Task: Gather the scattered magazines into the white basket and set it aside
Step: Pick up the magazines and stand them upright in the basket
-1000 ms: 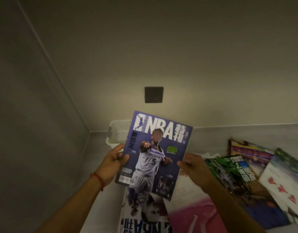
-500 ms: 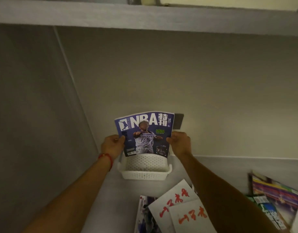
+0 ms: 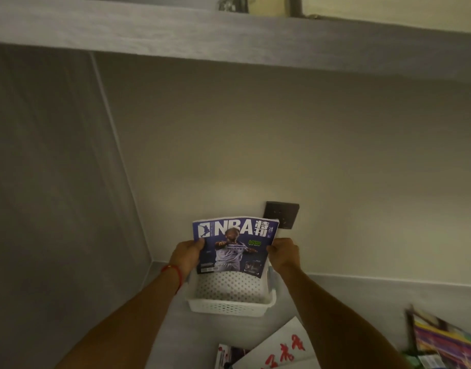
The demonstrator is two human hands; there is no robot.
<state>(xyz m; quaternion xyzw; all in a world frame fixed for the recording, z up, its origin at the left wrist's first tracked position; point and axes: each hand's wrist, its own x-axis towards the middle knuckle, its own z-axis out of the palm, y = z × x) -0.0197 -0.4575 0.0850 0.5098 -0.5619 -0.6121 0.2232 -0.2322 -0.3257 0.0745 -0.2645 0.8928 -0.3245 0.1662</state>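
A purple NBA magazine [image 3: 233,246] stands upright with its lower edge down inside the white basket [image 3: 230,306], which sits on the grey surface against the back wall. My left hand [image 3: 186,255] grips the magazine's left edge, and my right hand [image 3: 283,254] grips its right edge. The basket's perforated inner wall shows below the magazine. A white magazine with red characters [image 3: 279,350] lies on the surface in front of the basket, and a colourful magazine [image 3: 441,342] lies at the far right.
A dark wall socket [image 3: 282,214] is on the back wall just behind the magazine. A grey shelf [image 3: 229,33] runs overhead. A grey side wall [image 3: 56,209] closes the left. Another magazine's edge [image 3: 223,355] shows at the bottom.
Both hands carried the NBA magazine away from me, from above the pile to the basket, and lowered its bottom edge into it. My view tilted up toward the wall.
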